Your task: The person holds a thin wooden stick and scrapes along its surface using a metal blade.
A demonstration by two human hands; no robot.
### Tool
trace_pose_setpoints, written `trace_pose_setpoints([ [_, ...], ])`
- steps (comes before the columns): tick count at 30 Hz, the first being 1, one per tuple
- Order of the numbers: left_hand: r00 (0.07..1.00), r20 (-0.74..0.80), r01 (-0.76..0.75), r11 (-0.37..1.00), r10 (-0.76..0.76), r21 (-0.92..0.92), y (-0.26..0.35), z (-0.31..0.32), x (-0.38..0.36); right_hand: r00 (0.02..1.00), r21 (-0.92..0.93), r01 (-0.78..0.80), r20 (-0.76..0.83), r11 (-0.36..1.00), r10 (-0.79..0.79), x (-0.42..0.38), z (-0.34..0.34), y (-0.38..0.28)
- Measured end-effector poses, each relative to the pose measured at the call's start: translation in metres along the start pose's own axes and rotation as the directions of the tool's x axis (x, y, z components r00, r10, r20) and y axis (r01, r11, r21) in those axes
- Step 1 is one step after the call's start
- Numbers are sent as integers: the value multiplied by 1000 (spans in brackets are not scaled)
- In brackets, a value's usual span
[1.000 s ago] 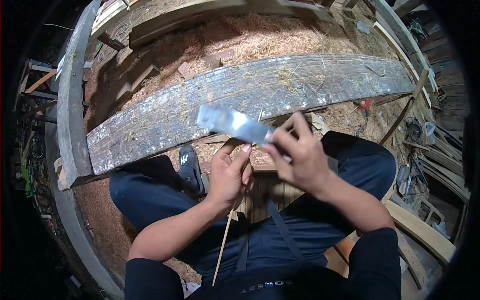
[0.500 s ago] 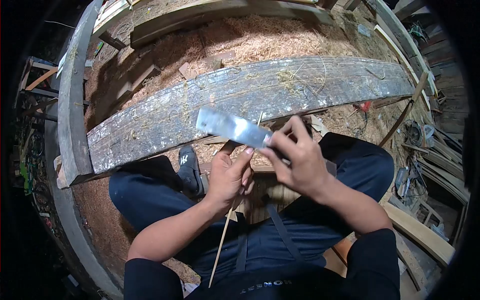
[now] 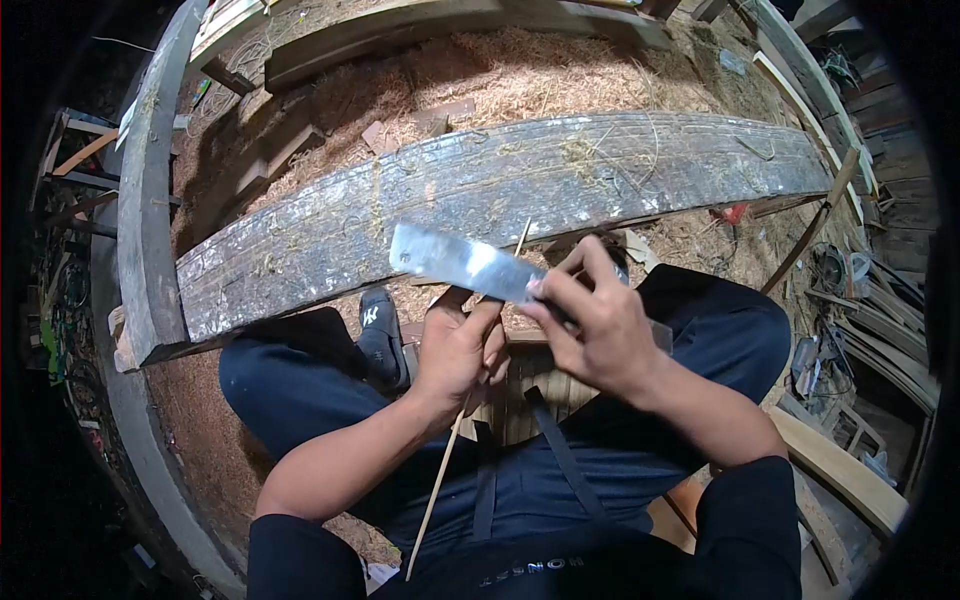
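Note:
My left hand [image 3: 455, 350] is closed around a thin bamboo stick [image 3: 436, 494]. One end of the stick comes down toward my lap, and its upper tip shows beyond the blade. In my right hand [image 3: 600, 325] is a flat, shiny metal blade [image 3: 455, 262] with a small hole near its far end, pinched between thumb and fingers. The blade crosses over the stick just above my left fingers and hides my left thumb tip. Part of the blade shows again past the right side of my right hand.
A long worn plank [image 3: 420, 210] with paint spots and fibre scraps lies across in front of my knees. Wood shavings [image 3: 560, 75] cover the floor. At left stands a grey beam [image 3: 148, 220]. Curved wood strips [image 3: 850, 470] lie at right.
The blade has shifted slightly and now covers my left thumb tip, which showed before. The stick's upper tip stands a little higher. Both hands keep their hold.

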State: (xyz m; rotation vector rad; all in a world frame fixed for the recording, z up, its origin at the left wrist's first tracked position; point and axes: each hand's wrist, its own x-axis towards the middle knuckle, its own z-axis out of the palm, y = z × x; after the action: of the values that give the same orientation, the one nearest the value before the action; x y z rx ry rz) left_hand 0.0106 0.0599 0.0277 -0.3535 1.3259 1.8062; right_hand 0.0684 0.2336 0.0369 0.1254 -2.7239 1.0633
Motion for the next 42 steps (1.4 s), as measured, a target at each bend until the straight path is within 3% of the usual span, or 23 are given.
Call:
trace_pose_setpoints([
  [1, 996, 85, -18, 1000, 20, -23, -2, -4, 3, 999, -92, -38, -10, 995, 38, 4, -3, 3],
  [4, 994, 108, -24, 999, 28, -46, -2, -3, 3, 996, -102, -40, -84, 994, 32, 7, -3, 11],
  [7, 1000, 18, -12, 1000, 13, -19, -2, -2, 2, 1000, 2, 6, -12, 1000, -6, 0, 1, 1],
  [9, 996, 84, -33, 999, 34, -10, -4, -6, 5, 994, -101, -88, -77, 991, 81, 7, -3, 12],
  [11, 995, 92, -35, 999, 36, -16, -2, -5, 5, 994, -100, -84, -82, 991, 76, 8, -6, 7],
  [14, 999, -7, 33, 996, -32, 86, -3, -7, 4, 998, -5, -61, 29, 998, 62, 0, -1, -3],
  [15, 1000, 22, 3, 997, -5, 71, -3, -8, 4, 998, -96, -69, -17, 993, 67, 4, -3, 2],
  [17, 995, 88, -58, 998, 55, 34, -3, -7, 5, 997, -96, -73, -38, 993, 70, 7, -2, 4],
  [21, 996, 88, -9, 1000, 9, 2, -1, -7, 5, 1000, -33, -11, -17, 999, 11, 3, -1, -3],
  [25, 998, 56, 14, 1000, -14, 4, 3, 0, 1, 992, -148, -93, -102, 985, 78, 10, -4, 8],
  [28, 999, 37, 12, 1000, -12, 18, -5, -6, 5, 999, -44, -21, -34, 999, 20, 5, 1, -4],
  [31, 997, 76, 2, 1000, -1, -11, 3, -1, 2, 994, -150, -63, -100, 987, 48, 15, 0, 11],
  [35, 997, 77, 14, 1000, -16, 20, -3, -8, 9, 1000, -43, -6, -8, 999, 5, 10, 1, -7],
  [38, 997, 75, -10, 1000, 11, -6, -1, -4, 10, 996, -133, -63, -64, 989, 55, 20, -1, 3],
  [40, 994, 101, -31, 999, 32, -11, 1, -2, 9, 999, -106, -16, -42, 994, 12, 15, 1, -3],
  [42, 997, -33, 66, 998, -65, 22, -3, -4, 9, 999, -83, 27, -29, 996, -29, 15, 5, -1],
])
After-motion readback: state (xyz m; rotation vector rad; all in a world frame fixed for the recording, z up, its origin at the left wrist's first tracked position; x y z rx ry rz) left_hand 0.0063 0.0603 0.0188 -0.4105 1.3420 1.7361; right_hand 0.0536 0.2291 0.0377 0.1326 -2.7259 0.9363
